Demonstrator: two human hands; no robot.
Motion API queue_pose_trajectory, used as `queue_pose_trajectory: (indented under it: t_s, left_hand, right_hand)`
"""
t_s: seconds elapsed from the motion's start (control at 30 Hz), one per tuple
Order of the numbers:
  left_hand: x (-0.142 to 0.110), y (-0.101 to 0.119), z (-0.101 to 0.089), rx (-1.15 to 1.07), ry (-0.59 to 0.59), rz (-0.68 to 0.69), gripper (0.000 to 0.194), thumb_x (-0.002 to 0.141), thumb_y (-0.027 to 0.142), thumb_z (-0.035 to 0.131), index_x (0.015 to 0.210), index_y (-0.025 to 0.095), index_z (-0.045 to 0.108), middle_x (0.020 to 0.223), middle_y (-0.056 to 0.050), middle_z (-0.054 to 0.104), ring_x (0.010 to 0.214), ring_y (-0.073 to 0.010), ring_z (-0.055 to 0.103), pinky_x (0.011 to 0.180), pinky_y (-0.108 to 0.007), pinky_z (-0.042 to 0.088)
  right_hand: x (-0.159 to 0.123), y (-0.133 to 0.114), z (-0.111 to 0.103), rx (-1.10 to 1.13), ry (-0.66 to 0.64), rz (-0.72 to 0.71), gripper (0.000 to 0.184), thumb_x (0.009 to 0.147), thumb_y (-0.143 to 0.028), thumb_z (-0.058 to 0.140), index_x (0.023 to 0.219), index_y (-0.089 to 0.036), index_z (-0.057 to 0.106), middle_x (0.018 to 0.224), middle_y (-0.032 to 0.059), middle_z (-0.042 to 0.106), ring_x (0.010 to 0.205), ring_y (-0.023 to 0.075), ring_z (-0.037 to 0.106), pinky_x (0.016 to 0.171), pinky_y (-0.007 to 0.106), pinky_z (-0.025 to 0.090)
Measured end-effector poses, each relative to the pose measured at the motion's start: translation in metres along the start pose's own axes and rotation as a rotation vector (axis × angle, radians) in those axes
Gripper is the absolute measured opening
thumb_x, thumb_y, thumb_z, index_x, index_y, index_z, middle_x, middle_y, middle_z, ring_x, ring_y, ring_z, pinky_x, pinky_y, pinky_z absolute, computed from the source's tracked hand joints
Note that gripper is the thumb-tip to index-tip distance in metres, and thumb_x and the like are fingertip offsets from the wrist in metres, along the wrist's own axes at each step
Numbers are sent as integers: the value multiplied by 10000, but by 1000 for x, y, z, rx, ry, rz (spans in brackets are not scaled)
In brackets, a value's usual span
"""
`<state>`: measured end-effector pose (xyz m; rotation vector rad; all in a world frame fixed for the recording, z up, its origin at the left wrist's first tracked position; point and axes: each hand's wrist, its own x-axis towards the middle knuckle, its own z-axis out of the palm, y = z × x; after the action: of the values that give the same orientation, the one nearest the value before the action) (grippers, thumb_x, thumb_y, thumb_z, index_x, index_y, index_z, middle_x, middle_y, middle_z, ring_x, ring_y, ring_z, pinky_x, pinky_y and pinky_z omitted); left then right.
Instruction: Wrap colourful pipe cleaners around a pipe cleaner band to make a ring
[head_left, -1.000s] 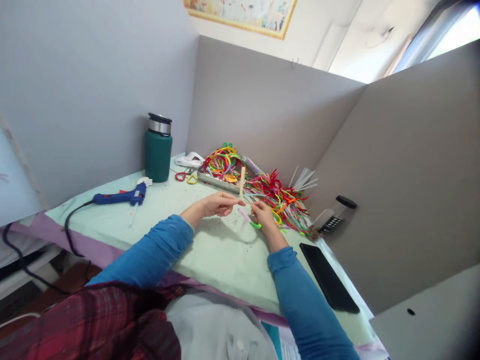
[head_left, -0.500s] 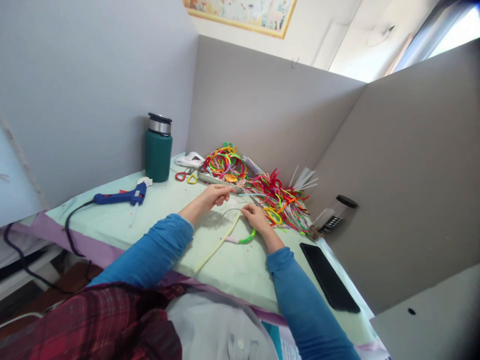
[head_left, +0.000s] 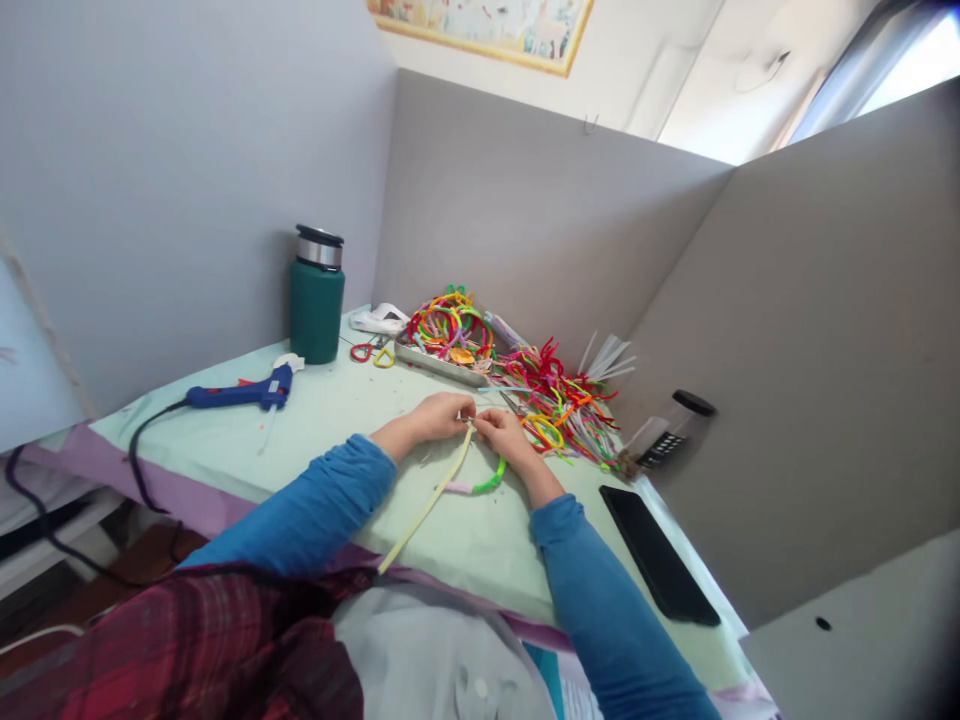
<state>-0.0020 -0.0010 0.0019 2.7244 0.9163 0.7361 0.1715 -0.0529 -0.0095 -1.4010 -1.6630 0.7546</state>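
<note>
My left hand point(head_left: 441, 416) and my right hand point(head_left: 511, 438) meet fingertip to fingertip above the table, both pinched closed. Between them is the upper end of a long pale yellow pipe cleaner point(head_left: 427, 502), whose tail runs down toward the table's front edge. Below my right hand curves a piece wrapped in green point(head_left: 491, 481) and pale pink point(head_left: 458, 488); the fingers hide how it joins the yellow one. Scissors point(head_left: 510, 402) lie partly seen just behind my right hand.
Behind the hands are a metal tray point(head_left: 442, 368) of colourful hoops and a pile of pipe cleaners point(head_left: 559, 385). A green bottle point(head_left: 316, 305) and a blue glue gun point(head_left: 240, 393) are at left. A black phone point(head_left: 658, 555) lies at right. Grey partitions point(head_left: 525, 190) enclose the table.
My left hand has come down and right, from fingers extended to a pinch beside my right hand. My right hand moved slightly left; the yellow tail shifted toward me.
</note>
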Motion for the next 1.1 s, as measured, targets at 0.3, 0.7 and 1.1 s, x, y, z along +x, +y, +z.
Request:
queue_pose_trajectory:
  t_s: [0.3, 0.7, 1.1]
  left_hand:
    - [-2, 8, -1, 169, -24, 61, 232, 792, 265, 551, 1007, 215, 623, 911, -27, 691, 815, -174, 625, 667, -228, 409]
    - [1, 1, 1, 12, 18, -10, 232, 793, 236, 518, 933, 210, 701, 820, -26, 702, 731, -152, 590, 641, -216, 371]
    - [0, -2, 1, -193, -8, -1, 239, 799, 312, 536, 862, 162, 710, 721, -17, 671, 667, -133, 561, 620, -205, 371]
  right_hand:
    - [-2, -2, 1, -28, -33, -25, 184, 735, -332, 554, 651, -168, 549, 530, -39, 511, 493, 98, 401, 505, 233, 309]
    - [-4, -2, -2, 26, -85, 8, 252, 795, -419, 536, 760, -174, 582, 592, -23, 562, 427, 78, 384, 415, 208, 296]
    - [-2, 5, -5, 77, -147, -39, 255, 806, -408, 544, 748, -161, 570, 601, -28, 565, 435, 71, 419, 442, 203, 326]
